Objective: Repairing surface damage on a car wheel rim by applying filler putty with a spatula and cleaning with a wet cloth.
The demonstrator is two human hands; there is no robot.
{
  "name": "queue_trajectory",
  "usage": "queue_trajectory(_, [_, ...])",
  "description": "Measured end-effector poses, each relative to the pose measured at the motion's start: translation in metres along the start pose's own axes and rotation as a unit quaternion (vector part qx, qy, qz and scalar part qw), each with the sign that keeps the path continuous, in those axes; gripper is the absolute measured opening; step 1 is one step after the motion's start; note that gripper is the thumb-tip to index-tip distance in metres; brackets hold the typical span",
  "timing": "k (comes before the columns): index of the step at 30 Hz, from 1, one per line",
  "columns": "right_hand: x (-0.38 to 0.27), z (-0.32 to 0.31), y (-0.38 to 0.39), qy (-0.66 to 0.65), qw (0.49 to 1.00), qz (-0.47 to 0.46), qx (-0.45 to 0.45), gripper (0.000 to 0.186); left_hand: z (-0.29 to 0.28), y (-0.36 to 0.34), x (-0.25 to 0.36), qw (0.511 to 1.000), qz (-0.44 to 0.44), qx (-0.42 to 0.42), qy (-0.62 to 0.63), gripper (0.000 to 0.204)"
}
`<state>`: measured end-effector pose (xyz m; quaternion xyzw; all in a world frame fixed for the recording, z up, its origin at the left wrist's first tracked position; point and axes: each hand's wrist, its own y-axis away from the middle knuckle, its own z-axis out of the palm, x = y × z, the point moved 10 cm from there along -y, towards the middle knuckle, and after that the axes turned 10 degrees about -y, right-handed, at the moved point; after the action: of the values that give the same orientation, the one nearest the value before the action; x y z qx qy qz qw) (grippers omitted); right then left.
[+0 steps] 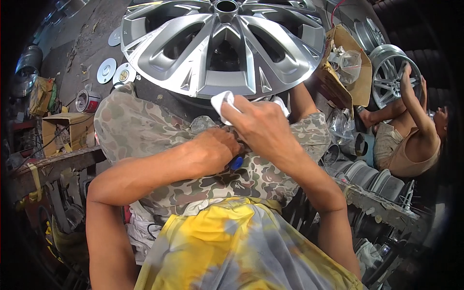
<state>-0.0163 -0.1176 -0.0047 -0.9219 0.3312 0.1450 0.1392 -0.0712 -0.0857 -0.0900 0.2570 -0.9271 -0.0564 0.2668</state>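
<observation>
Close in front of me is a silver multi-spoke alloy wheel (231, 81), its near rim above my lap. My right hand (261, 124) is closed on a white cloth (221, 102) just below that rim; a fold of the cloth sticks out past the fingers. Low over my lap, my left hand (216, 149) is closed, its fingers partly hidden behind the right hand. A blue-ended object (236, 162) pokes out beneath the left fingers; the rest of it is hidden, so its kind is unclear. Camouflage trousers (154, 133) cover my legs.
An open cardboard box (360, 89) with a clear plastic cup stands right of the wheel. Farther right, a seated person (406, 140) handles another wheel (385, 79). Round silver caps (106, 71) lie on the floor at left, near another cardboard box (72, 126). Several rims (362, 175) lie at lower right.
</observation>
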Motion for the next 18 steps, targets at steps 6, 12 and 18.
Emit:
queue_trajectory(6, [0.024,-0.023,0.032,0.003,0.999,0.029,0.031,0.031,-0.002,-0.003,-0.006,0.995,-0.045,-0.094,0.001,0.043])
queue_trajectory(12, [0.058,-0.053,0.084,-0.080,0.977,0.150,0.132,0.019,-0.017,0.001,-0.003,0.999,-0.028,-0.015,0.002,0.032])
queue_trajectory(18, [0.097,-0.045,0.133,-0.310,0.884,0.327,0.126,0.031,-0.021,-0.001,-0.006,0.998,-0.030,0.013,0.048,0.027])
